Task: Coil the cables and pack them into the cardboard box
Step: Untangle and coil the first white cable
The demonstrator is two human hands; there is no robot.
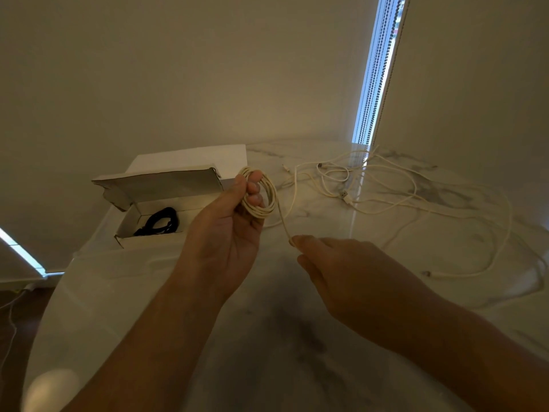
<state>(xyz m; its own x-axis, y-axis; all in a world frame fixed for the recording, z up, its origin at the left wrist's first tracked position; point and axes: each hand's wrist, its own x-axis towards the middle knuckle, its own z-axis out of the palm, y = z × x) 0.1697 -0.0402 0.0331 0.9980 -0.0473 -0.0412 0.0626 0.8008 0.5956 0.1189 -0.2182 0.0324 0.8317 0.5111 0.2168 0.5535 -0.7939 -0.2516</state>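
While my left hand [228, 221] held the cream cable coil [258, 194] looped round its fingers, my right hand [332, 263] pinched the loose strand running down-right from it; the open cardboard box [154, 197] sat nearer my left.

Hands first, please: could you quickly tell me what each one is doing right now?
Left hand: holds the white cable coil.
Right hand: pinches the cable's loose strand.

My left hand [225, 233] and right hand [335, 263] are bare, with no gloves or rings. Back from each grip, my forearms show no sleeves or wristwear.
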